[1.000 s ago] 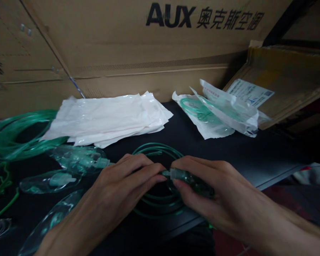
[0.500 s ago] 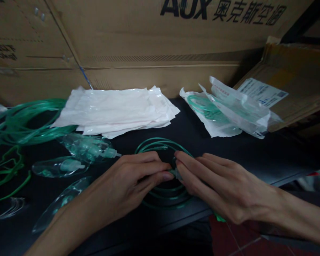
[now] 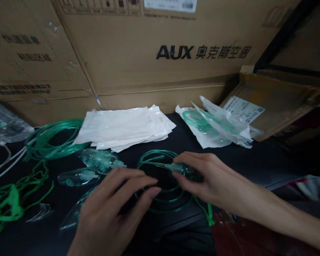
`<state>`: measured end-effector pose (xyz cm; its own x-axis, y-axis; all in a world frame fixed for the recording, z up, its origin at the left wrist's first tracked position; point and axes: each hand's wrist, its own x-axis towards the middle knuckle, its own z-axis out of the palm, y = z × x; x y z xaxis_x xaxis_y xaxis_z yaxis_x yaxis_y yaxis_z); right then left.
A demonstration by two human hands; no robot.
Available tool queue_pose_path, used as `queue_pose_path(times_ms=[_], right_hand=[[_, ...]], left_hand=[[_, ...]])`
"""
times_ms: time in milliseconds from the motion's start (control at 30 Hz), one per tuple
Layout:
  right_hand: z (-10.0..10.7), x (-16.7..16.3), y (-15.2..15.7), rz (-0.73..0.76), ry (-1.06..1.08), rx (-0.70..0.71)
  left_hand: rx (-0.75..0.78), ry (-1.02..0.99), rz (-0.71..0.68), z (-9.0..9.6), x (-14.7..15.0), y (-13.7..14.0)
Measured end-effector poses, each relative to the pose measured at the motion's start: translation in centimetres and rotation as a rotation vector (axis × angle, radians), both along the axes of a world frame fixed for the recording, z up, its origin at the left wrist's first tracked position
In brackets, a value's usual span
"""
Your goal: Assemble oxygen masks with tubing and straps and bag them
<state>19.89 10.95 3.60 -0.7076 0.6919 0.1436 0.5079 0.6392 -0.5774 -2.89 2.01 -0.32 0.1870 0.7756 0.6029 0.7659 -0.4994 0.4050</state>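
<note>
Across the right edge of the coil (image 3: 156, 152), a connector (image 3: 176, 167) is pinched between thumb and fingers of the right hand (image 3: 212, 174), its tip met by a tube from the coil; the mask (image 3: 193, 173) behind it is mostly hidden within the grip. At the coil's left edge, the left hand (image 3: 117, 202) is held with thumb and forefinger parted. Parts of the coil are covered by both hands; to its left, the lowest of the loose masks (image 3: 77, 177) is partly blocked. Farther left of it, straps (image 3: 14, 202) are tangled. Beyond the coil, packets (image 3: 120, 126) are stacked; beyond it to the right, bags (image 3: 229, 123) are laid. Farthest behind it, a carton (image 3: 138, 71) is stood. Smooth green plastic is seen in the coil, clear curved shells in the masks, crinkled white wrapping in the packets, brown cardboard in the carton.
</note>
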Motion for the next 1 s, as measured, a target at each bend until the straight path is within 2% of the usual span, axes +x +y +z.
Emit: queue_pose_path(times_ms=[100,200,300,367,500,567,667,800,900,1000], right_hand=[[0.3,0.2,0.6,-0.077,0.069,-0.182],[0.1,0.4,0.6,-0.126,0.247,-0.453],[-0.2,0.6,-0.6,-0.179,0.552,-0.744],[-0.6,0.8,-1.7,-0.291,0.793,-0.909],[-1.6,1.4,-3.3,-0.566,1.239,-1.085],[-2.0,1.5,-3.3,-0.628,1.356,-1.113],[-2.4,0.9,-2.6,-0.669,1.422,-1.115],[-2.9,-1.8,-1.7,-0.752,1.472,-1.073],[-3.3,-4.3,-2.3,-0.776,1.465,-0.995],[-3.6,-5.5,-3.8,-0.74,1.355,-0.917]], left_hand=[[-0.051,0.139,0.03,-1.9,0.8,-2.2],[-0.117,0.266,0.071,-3.4,2.3,-2.3],[-0.253,0.296,-0.009,-4.1,3.7,-1.5],[-0.284,0.26,-0.027,-4.5,4.2,-1.3],[-0.184,0.181,-0.026,-6.3,3.7,-1.7],[-0.13,0.164,-0.031,-7.1,3.1,-1.8],[-0.046,0.147,-0.057,-7.9,2.5,-2.0],[0.046,0.108,-0.091,-8.8,2.7,-2.2],[0.049,0.081,-0.069,-9.4,3.0,-2.8],[0.064,0.054,-0.055,-9.6,3.0,-3.4]])
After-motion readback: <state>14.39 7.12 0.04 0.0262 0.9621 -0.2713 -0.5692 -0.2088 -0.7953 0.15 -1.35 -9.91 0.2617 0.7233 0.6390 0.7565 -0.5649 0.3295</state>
